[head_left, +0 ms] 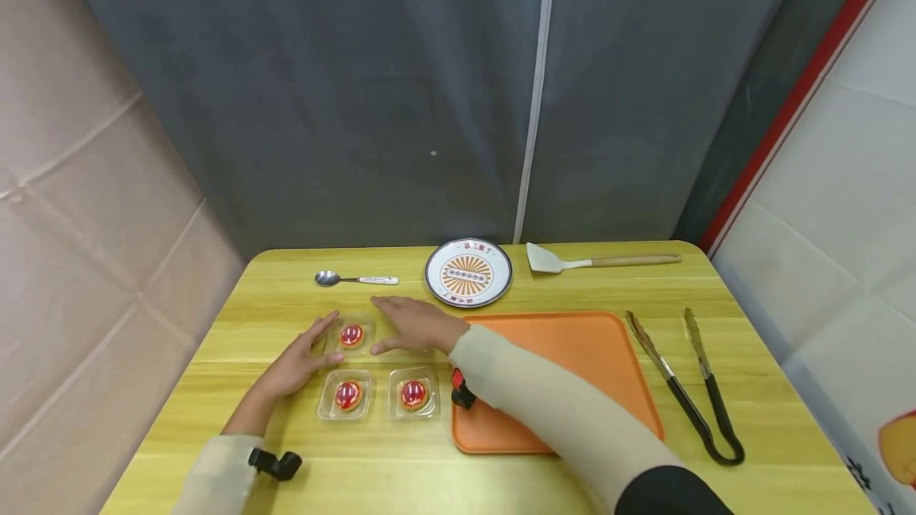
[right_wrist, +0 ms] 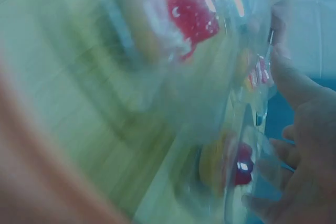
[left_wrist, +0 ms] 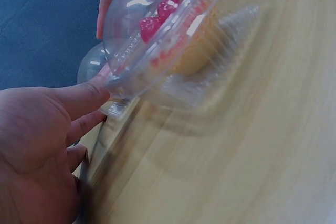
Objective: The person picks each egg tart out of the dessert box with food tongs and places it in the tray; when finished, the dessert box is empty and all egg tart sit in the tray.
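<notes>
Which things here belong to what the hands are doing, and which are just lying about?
Part of the job, it seems:
- left hand
- right hand
- tarts
- clear boxes

Apparently just lying about:
- spoon
- plate
- spatula
- tongs
- orange tray

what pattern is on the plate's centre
An orange sunburst on the plate, clearest in the head view.

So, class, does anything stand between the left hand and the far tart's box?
Nothing visible: the left hand is at the left edge of the far box. The near left box sits in front of it, not in between.
</notes>
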Motion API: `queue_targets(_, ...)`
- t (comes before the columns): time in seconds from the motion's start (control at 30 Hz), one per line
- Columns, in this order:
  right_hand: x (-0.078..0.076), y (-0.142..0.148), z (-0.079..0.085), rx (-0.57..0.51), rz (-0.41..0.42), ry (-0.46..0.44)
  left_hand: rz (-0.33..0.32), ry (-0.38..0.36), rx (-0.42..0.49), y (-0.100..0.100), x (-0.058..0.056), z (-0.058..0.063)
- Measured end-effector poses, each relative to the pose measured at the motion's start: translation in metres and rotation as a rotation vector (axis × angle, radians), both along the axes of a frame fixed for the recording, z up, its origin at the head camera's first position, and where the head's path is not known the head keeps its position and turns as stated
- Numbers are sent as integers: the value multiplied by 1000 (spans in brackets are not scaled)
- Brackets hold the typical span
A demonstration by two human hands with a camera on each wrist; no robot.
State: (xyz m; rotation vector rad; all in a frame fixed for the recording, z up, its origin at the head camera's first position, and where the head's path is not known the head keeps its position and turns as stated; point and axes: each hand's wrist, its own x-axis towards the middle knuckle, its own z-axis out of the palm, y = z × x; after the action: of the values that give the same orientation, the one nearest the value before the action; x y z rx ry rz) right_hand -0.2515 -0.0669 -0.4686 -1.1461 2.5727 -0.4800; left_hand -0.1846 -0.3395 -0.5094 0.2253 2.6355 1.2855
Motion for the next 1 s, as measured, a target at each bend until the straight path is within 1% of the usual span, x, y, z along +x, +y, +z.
queue_targets(0.07, -3, -8, -3, 7, -3, -22, 4, -8, 9, 0, 0, 0)
queue_targets(0.17, -6, -18, -8, 35, -14, -14, 7, -21, 23, 1, 1, -1)
queue_targets(0.23, -6, -23, -10, 55, -33, -1, 10, -19, 28, 1, 1, -1)
queue_targets(0.33, -4, -28, -9, 82, -83, 5, 10, -17, 40, 1, 1, -1)
queue_targets(0.47, 0, -29, -8, 100, -135, 25, 15, -21, 44, 1, 0, 0)
queue_targets(0.63, 1, -30, -14, 91, -168, 64, 25, -35, 38, 1, 0, -1)
queue_targets(0.83, 2, -33, -20, 93, -191, 94, 32, -52, 48, 1, 0, -2)
queue_targets(1.0, 3, -34, -22, 91, -196, 113, 39, -42, 55, 2, -1, -2)
